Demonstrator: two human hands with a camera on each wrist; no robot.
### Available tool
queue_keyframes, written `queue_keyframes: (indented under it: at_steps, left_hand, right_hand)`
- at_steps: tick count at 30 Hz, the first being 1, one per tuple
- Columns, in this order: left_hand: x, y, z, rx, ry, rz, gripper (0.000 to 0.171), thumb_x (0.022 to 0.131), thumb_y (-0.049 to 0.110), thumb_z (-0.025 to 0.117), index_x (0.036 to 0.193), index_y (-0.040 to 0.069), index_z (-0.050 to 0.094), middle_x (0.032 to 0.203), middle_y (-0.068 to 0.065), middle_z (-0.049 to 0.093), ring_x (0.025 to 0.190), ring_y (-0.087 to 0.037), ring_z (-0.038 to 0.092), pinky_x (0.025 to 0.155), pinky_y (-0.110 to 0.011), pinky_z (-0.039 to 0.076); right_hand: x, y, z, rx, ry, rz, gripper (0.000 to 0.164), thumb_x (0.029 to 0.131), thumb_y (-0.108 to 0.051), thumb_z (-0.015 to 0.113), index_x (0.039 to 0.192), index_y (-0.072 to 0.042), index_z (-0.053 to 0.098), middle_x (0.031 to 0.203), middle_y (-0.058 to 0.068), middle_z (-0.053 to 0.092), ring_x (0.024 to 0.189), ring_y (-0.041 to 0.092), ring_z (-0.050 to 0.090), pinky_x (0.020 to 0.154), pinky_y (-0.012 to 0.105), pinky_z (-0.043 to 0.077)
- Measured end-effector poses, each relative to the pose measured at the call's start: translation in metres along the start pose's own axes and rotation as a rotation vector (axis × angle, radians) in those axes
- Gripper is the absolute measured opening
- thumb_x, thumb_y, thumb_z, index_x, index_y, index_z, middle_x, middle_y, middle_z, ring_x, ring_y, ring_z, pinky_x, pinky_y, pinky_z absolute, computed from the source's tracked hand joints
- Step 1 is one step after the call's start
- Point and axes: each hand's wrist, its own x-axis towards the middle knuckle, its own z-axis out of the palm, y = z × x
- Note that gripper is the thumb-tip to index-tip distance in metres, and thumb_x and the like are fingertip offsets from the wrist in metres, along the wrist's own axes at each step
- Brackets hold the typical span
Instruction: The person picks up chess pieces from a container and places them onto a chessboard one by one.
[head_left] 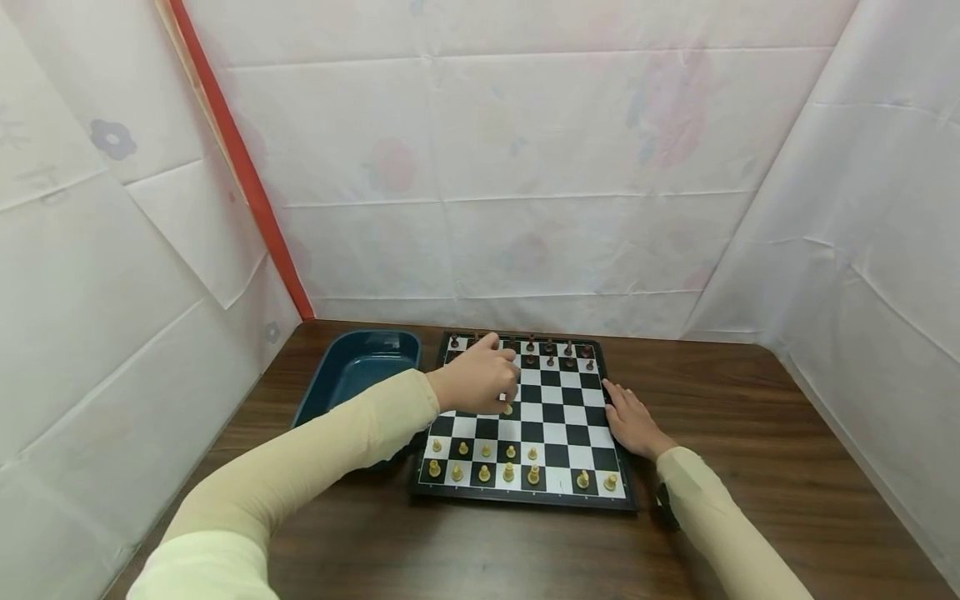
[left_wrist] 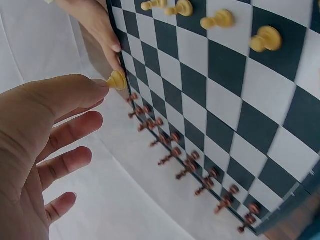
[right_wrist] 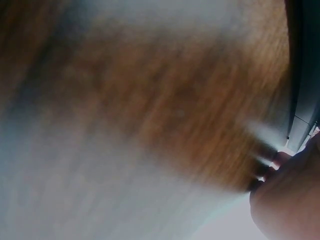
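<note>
My left hand (head_left: 478,377) reaches over the left half of a black-and-white chessboard (head_left: 555,433). In the left wrist view, its thumb and a finger pinch a pale yellow chess pawn (left_wrist: 117,80), while the other fingers stay spread apart. Yellow pieces (head_left: 508,472) stand in two rows along the near side of the board. Dark red pieces (left_wrist: 190,164) fill the far side, partly covered by my left hand in the head view. My right hand (head_left: 633,421) rests at the board's right edge with its fingers extended along it.
A dark blue tray (head_left: 378,346) sits left of the board, partly hidden behind the left sleeve (head_left: 330,442). Board and tray lie on a brown wooden table (head_left: 720,408). White patterned cloth (head_left: 525,167) hangs behind and on both sides.
</note>
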Motion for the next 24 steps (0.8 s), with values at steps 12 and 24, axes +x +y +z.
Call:
queue_keyframes:
  at_steps: [12,24]
  left_hand:
    - [0.028,0.018,0.009,-0.011,-0.057,0.067,0.008,0.079,0.039,0.076,0.080,0.031,0.076,0.085,0.016,0.066,0.079,-0.010,0.045,0.081,-0.038,0.031]
    - [0.051,0.038,0.020,0.040,-0.117,0.126,0.006,0.082,0.039,0.073,0.083,0.035,0.075,0.089,0.020,0.066,0.084,-0.006,0.048,0.085,-0.036,0.034]
  right_hand:
    - [0.001,-0.004,0.001,0.006,-0.007,0.007,0.053,0.102,-0.018,0.028,0.149,0.003,0.018,0.149,0.034,0.017,0.138,0.049,0.009,0.108,0.060,0.008]
    - [0.003,-0.006,0.001,-0.005,-0.012,0.004,0.052,0.102,-0.017,0.028,0.149,0.003,0.018,0.149,0.035,0.018,0.137,0.050,0.010,0.107,0.060,0.009]
